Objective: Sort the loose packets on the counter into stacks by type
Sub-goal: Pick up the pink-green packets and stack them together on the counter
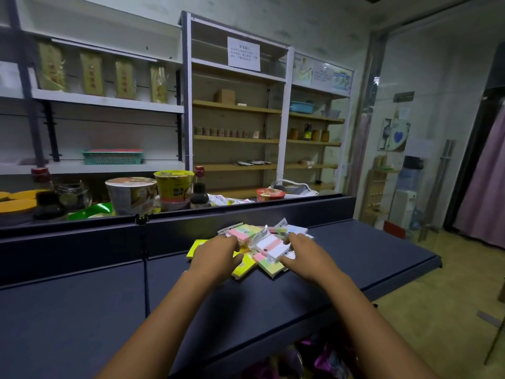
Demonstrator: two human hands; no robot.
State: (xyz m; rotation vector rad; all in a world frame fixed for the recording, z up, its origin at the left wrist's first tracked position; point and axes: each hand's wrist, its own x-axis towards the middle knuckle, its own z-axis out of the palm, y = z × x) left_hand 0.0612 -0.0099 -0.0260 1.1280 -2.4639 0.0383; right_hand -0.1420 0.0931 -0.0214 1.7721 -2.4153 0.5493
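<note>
Both hands are in over the pile. The loose heap of small pastel paper packets, pink, green, white and yellow in clear wrappers, lies on the dark blue flat counter top, near its far edge and just in front of the raised dark back panel. The left hand sits on the left side of the heap, palm down, fingers bent onto the packets and covering part of a flat yellow packet; whether it actually grips one I cannot tell. The right hand comes in from the right, with the white and pink striped packet lying between its thumb at the near end and its fingers at the far end; it looks like a hold, but the contact is too blurred to be sure. That packet lies tilted on top of the others, between the 2 hands.

Behind the back panel, 2 large instant noodle cups, a grey one and a yellow one, stand beside a dark sauce bottle with a red cap. A smaller red bowl sits further right. On the white shelf behind, a teal plastic basket rests alone, and a white paper notice hangs on the wooden shelving unit.
</note>
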